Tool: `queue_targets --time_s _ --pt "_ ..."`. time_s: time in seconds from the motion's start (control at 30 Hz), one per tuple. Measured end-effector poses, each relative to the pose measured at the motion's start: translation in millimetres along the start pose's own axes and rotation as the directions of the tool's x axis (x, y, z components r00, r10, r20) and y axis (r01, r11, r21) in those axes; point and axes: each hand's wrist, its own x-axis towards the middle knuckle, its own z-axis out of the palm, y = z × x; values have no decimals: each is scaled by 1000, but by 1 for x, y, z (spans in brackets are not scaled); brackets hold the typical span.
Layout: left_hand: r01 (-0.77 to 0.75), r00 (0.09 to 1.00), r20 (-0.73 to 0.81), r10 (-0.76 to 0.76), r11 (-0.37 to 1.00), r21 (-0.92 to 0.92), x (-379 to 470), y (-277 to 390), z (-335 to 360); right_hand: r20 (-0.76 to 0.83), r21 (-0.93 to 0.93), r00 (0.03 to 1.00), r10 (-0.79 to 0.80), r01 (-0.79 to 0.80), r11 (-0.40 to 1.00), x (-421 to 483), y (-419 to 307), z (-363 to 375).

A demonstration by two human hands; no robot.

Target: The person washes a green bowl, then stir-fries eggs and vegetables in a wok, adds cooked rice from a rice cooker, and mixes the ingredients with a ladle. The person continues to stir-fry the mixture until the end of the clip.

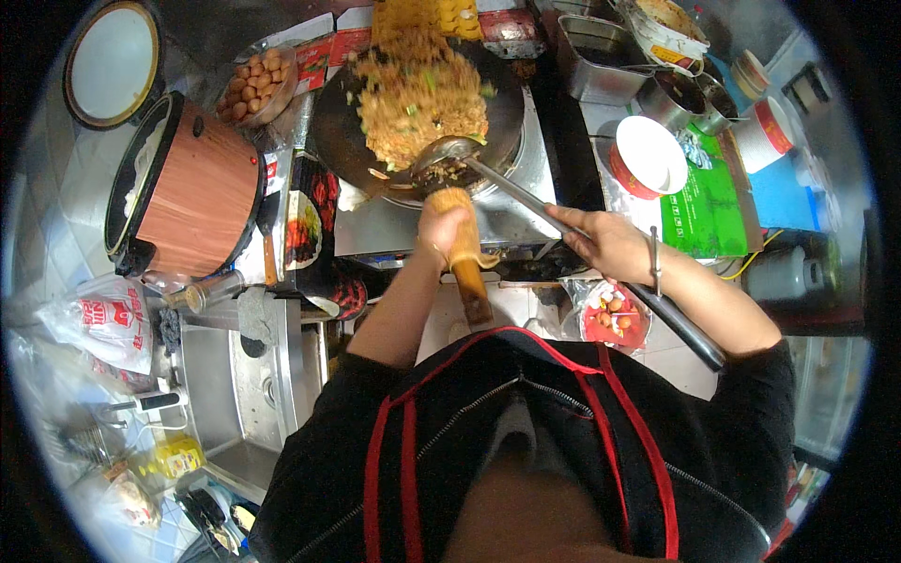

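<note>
My left hand [448, 226] is closed round the wooden handle [464, 243] of a dark wok [331, 127] over the stove. Fried rice [422, 105] with bits of green is blurred in motion above the wok, spreading towards its far edge. My right hand [609, 243] grips the long metal shaft of a ladle [447, 151]. The ladle's bowl rests low at the near side of the wok, by the rice, and its black handle end points back beneath my right forearm.
Left stand a large rice cooker [200, 190], a bowl of eggs [257, 88] and a steel sink [239, 394]. To the right are a white-and-red paper bowl [651, 156], stacked paper bowls [764, 134] and steel containers [602, 60]. A bag with eggs [612, 317] lies below my right hand.
</note>
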Motion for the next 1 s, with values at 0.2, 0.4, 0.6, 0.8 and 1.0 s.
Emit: queue_targets --time_s 0.2,0.4,0.6,0.8,1.0 --pt "-105 990 92 103 994 12 -15 6 6 -303 -22 953 -27 21 1000 91 -8 43" --pt "-146 988 55 143 987 62 -17 -14 -3 -96 28 982 -165 168 985 -9 2 -10" --pt "314 928 268 -259 930 -188 16 12 -8 -62 -173 995 78 -88 981 53 -12 -2" --pt "-299 929 -61 365 837 457 -23 -30 -10 -36 44 992 119 -118 992 16 7 -9" --pt "206 955 216 -201 978 -1 25 3 -25 -2 -118 994 113 -112 987 61 -7 14"
